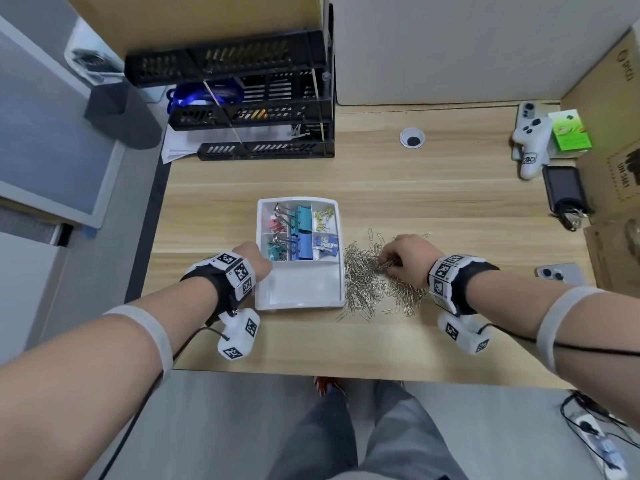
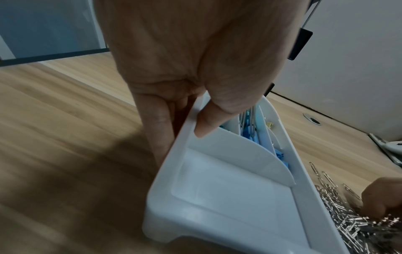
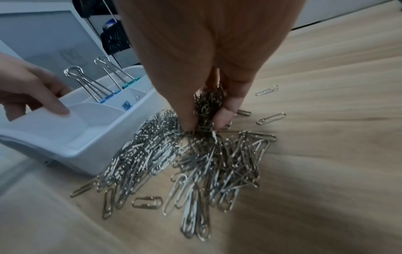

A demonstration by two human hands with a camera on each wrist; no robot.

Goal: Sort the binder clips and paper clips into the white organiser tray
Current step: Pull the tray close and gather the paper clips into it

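Note:
The white organiser tray sits mid-desk; its small back compartments hold coloured binder clips, and the large front compartment has nothing in it. My left hand grips the tray's left rim, thumb inside and fingers outside. A heap of silver paper clips lies on the desk right of the tray. My right hand digs into that heap, and its fingertips pinch a bunch of paper clips.
A black stacked letter rack stands at the back left. At the right edge lie a white controller, a green box, a dark device with keys and a phone. A cable grommet sits at the back.

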